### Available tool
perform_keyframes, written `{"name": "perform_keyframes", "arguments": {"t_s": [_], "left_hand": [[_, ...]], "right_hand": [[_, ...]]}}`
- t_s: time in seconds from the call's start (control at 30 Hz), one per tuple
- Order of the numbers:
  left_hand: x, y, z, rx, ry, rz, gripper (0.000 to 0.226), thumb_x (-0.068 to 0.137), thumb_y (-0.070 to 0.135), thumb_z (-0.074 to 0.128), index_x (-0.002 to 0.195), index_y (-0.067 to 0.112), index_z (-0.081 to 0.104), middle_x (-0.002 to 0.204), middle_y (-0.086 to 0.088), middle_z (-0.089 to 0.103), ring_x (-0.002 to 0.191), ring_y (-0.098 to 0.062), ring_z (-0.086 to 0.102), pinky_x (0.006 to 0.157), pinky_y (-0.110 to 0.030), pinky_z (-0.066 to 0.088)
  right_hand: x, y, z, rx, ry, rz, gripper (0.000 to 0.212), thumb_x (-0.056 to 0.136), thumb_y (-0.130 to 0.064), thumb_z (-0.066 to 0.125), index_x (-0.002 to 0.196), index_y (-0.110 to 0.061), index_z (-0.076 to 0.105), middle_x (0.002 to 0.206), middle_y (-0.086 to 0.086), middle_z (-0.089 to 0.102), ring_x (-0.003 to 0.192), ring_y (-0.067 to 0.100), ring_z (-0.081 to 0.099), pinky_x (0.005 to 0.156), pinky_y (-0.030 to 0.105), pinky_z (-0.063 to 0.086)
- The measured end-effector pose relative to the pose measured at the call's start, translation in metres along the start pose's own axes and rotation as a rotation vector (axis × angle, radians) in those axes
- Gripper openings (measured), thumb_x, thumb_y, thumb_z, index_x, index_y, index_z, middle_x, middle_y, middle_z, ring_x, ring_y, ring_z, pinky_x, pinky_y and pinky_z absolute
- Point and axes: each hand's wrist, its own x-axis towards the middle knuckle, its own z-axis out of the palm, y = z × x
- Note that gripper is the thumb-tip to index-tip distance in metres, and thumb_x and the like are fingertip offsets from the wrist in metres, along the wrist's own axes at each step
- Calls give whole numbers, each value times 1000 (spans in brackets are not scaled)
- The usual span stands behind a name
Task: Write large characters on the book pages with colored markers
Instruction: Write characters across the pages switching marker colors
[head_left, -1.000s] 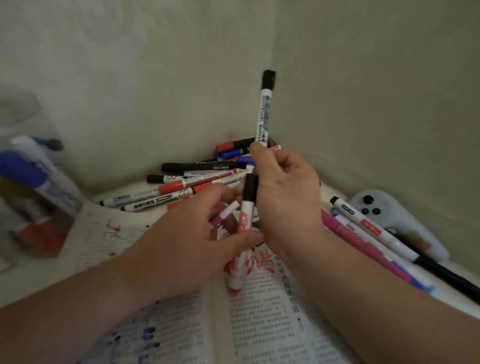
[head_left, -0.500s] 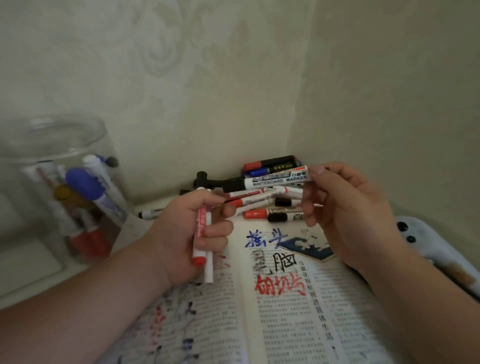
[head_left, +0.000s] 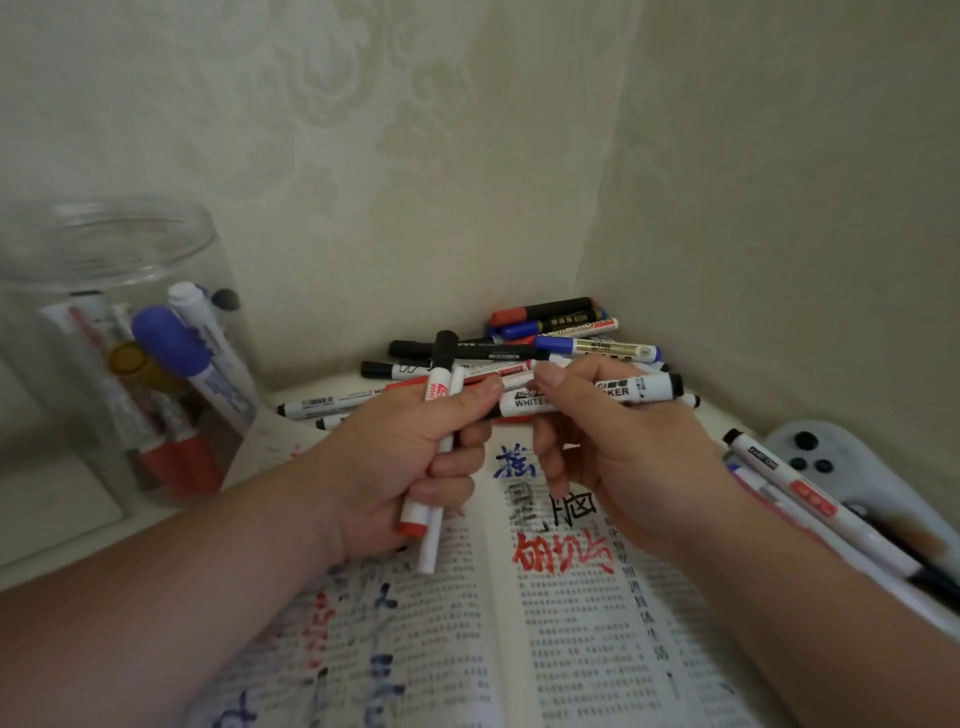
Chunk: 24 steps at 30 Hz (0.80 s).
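- Two bare forearms come in from 7 and 5 o'clock and meet over the open book, which lies flat at 6 o'clock.
- The book's left page bears blurred blue and red strokes. Its right page, just past the spine, carries large blue, black and red characters, stacked from far to near.
- The left hand is a fist, knuckles to the right and thumb up, with its fingers wrapped round two pens held upright.
- The first is a red marker, black cap at 12 o'clock and red end poking out below the fist. A thin white pen lies against its right side and sticks out lower.
- The right hand hovers above the right page, wrist bent. Its thumb lies on top and its curled fingers underneath, pinching a white marker.
- That marker lies level, black cap pointing to 3 o'clock. Its other end reaches the left thumb tip.
- At 3 o'clock of the hands, more markers lie slantwise beside a pale controller.
- At 12 o'clock, beyond the hands, a pile of black, blue and red markers fills the corner where two walls meet.
- At 9 o'clock stands a clear jar with more pens inside.
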Motion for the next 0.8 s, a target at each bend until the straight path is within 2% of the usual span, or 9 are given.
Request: {"name": "perform_keyframes", "arguments": {"t_s": [0.07,0.23,0.3,0.37,0.43,0.5,0.57,0.67,0.8], "left_hand": [[-1,0,3,60,14,-29,21,85,30,65,85,11,56,59,0,37,37,-4,27,30,-13,20],[-4,0,5,121,46,-128,41,85,48,61,66,13,52,54,0,28,32,-6,24,30,-12,18],[-4,5,0,60,58,-155,41,86,48,61,66,14,48,53,2,25,31,-5,22,29,-11,17],[-4,10,-7,27,95,-138,39,84,46,63,67,15,47,53,3,25,31,-4,22,28,-11,17],[-3,10,-11,42,118,-96,36,86,41,65,72,12,49,56,1,32,34,-5,24,28,-12,18],[-2,6,-8,155,115,-70,30,87,34,66,82,8,53,62,-4,47,40,-8,30,30,-14,20],[-2,1,-3,381,128,-73,29,91,30,66,90,3,56,63,-7,57,41,-10,34,31,-17,24],[-1,1,2,721,140,-103,39,98,34,60,92,-4,62,49,-3,54,34,-12,33,35,-20,25],[-1,3,3,886,143,-94,42,99,39,59,86,-1,65,44,-6,50,33,-16,34,38,-21,26]], "right_hand": [[0,-2,-1,24,7,-21,19,83,-27,68,72,-11,66,58,15,59,43,23,52,40,26,42],[-2,-10,-7,-22,-51,-66,17,82,-23,70,68,-15,67,54,14,59,37,22,50,37,23,41],[1,-15,-17,-7,41,-87,26,86,-20,73,65,-12,60,49,10,53,34,21,41,35,20,33],[5,-24,-35,79,179,-141,34,89,-16,61,57,-12,49,44,6,41,33,17,29,35,15,24],[10,-29,-52,177,245,-159,35,91,-12,48,56,-12,39,44,4,33,35,16,24,35,14,22],[12,-26,-55,187,192,-98,28,88,-12,46,61,-12,42,47,3,34,38,15,26,38,15,23],[9,-18,-46,153,57,1,16,83,-14,49,69,-9,52,49,4,37,41,16,28,40,18,22],[0,-9,-23,135,-71,111,13,77,-17,54,74,-7,62,51,7,40,43,17,31,41,21,21],[-7,1,-6,275,29,144,22,73,-23,52,72,-6,66,50,8,42,43,18,30,39,21,21]]}}
